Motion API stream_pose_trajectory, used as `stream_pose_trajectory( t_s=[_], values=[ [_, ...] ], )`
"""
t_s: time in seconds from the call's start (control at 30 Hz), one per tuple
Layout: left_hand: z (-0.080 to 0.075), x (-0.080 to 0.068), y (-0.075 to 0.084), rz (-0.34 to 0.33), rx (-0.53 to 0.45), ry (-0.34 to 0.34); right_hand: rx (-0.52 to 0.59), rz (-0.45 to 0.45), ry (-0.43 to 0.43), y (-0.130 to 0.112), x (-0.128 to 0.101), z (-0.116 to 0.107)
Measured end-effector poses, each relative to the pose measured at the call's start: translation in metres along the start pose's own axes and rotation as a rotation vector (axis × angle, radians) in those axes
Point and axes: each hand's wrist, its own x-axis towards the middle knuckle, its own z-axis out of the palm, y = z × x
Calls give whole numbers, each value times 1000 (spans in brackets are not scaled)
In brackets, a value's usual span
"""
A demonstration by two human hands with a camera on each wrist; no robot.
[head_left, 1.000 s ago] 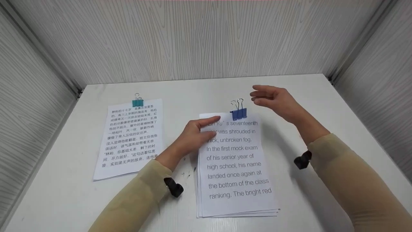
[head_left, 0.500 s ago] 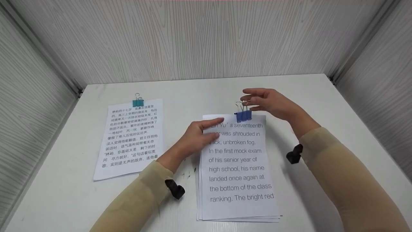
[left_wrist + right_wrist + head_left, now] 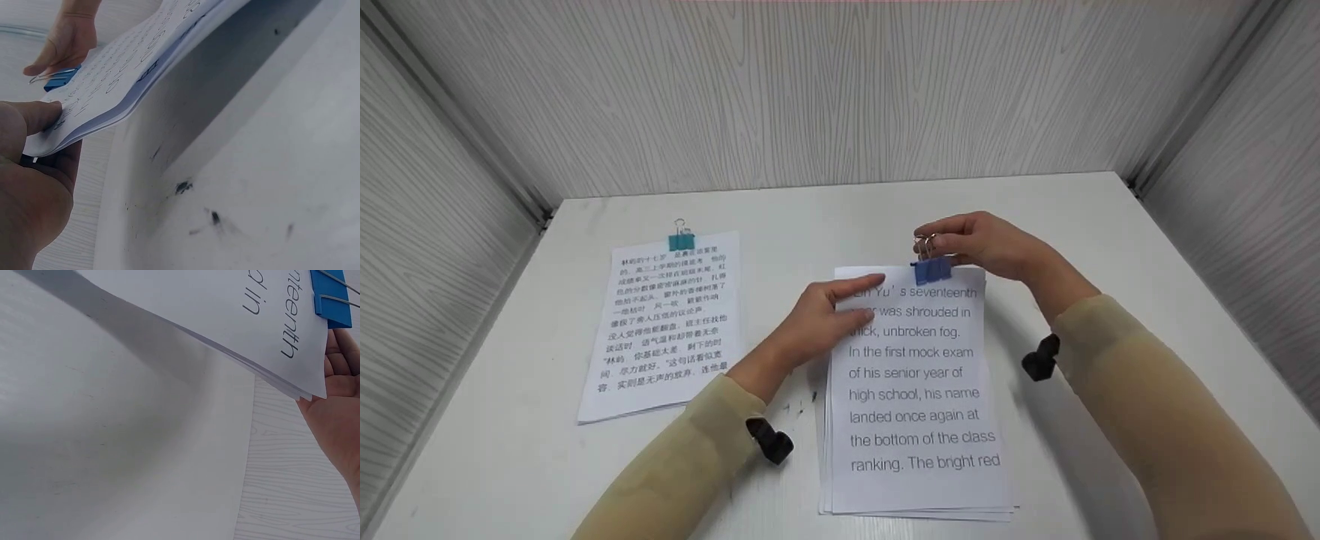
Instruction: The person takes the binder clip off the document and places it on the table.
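A stack of printed English sheets (image 3: 915,487) is raised at its far end, with a blue binder clip (image 3: 932,271) on its top edge. My left hand (image 3: 814,319) pinches the stack's upper left side; in the left wrist view the thumb lies on top and the fingers are beneath the paper (image 3: 121,84). At the clip, my right hand (image 3: 994,244) has its thumb and fingers about the wire handles, which stand close together. In the right wrist view, the clip (image 3: 333,304) is partly cut off, and fingers (image 3: 340,363) lie behind the paper's corner.
To the left on the white table (image 3: 510,435) lies another stack of sheets (image 3: 660,322) with Chinese print, held by a teal binder clip (image 3: 682,241). Dark marks (image 3: 183,187) dot the tabletop near the left hand. Wood-grain panels (image 3: 840,97) enclose the back and sides.
My right hand has come down and left onto the clip's wire handles, which have drawn closer together. The left hand and the stack have shifted slightly to the right.
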Motion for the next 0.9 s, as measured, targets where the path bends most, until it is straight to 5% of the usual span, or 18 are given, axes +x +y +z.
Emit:
stream_pose_trajectory(
  t_s=[0.57, 0.9],
  values=[
    [-1, 3, -4, 6, 7, 11, -35, -24, 52, -6, -3, 1],
    [-5, 3, -9, -21, 3, 46, 34, -97, 209, -9, -10, -16]
  ],
)
